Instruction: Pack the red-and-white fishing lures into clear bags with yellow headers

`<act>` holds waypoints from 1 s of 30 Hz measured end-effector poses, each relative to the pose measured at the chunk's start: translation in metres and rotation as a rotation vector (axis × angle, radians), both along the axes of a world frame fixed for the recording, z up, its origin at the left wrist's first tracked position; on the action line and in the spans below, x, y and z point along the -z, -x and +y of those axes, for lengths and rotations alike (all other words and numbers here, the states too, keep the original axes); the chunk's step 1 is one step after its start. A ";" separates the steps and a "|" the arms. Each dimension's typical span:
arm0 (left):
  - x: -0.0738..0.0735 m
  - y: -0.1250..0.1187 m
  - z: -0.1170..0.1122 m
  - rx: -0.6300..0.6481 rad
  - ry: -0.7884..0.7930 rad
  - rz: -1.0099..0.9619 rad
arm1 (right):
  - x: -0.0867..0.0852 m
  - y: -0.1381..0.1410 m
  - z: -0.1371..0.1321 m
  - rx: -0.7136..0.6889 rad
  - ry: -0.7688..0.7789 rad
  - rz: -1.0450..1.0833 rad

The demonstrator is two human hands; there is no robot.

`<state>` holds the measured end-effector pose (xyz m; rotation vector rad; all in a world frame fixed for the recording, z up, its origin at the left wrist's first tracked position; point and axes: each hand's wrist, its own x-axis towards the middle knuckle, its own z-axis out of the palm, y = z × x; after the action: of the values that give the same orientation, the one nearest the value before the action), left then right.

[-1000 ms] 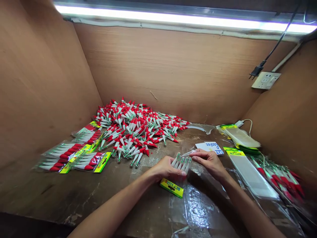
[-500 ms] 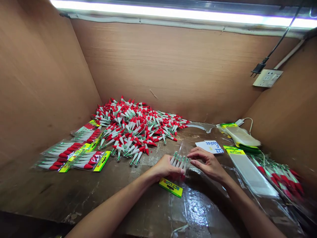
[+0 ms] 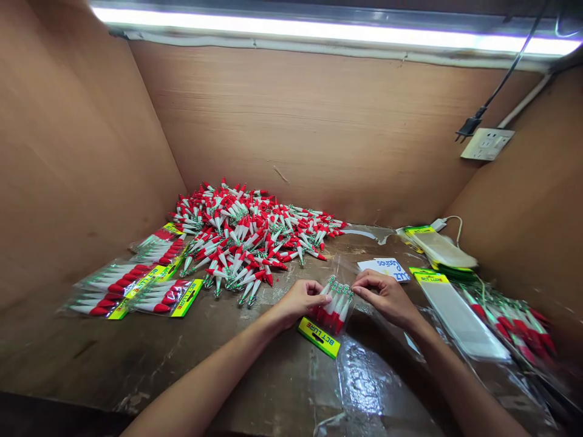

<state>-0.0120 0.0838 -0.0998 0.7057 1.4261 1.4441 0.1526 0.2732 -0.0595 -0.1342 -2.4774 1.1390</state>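
Between my hands is a clear plastic bag of fishing lures [image 3: 334, 309], red at one end and white at the other, with green hooks pointing away from me. Its yellow and green header card [image 3: 319, 337] faces me, the lettering upside down. My left hand [image 3: 303, 301] pinches the bag's left side, thumb lying over the plastic. On the other side, my right hand [image 3: 380, 293] has thumb and fingertips closed on the bag's far right edge, close to the hooks. Part of the bag behind my fingers is hidden.
A large heap of loose lures [image 3: 246, 233] lies at the back. Filled lure packs [image 3: 168, 297] are laid out on the left. On the right are flat bags with cards [image 3: 460, 315], a handwritten paper [image 3: 385, 269] and more lures [image 3: 514, 328]. A plug [image 3: 469, 126] hangs by the outlet.
My left hand has shifted off the middle of the bag to its left side, so more of the lures' red ends show. My right hand stays at the right edge, fingers drawn closer together.
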 end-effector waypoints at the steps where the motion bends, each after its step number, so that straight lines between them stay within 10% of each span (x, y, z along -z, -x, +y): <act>1: 0.001 0.000 0.000 -0.006 -0.006 0.008 | 0.000 0.000 -0.001 0.018 -0.008 0.016; 30: -0.008 -0.013 0.001 0.028 -0.083 0.111 | 0.013 0.009 -0.025 -0.112 0.179 -0.042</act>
<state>0.0008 0.0853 -0.0921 0.8666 1.4417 1.4680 0.1431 0.2479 -0.0726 -0.0709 -2.4421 1.4185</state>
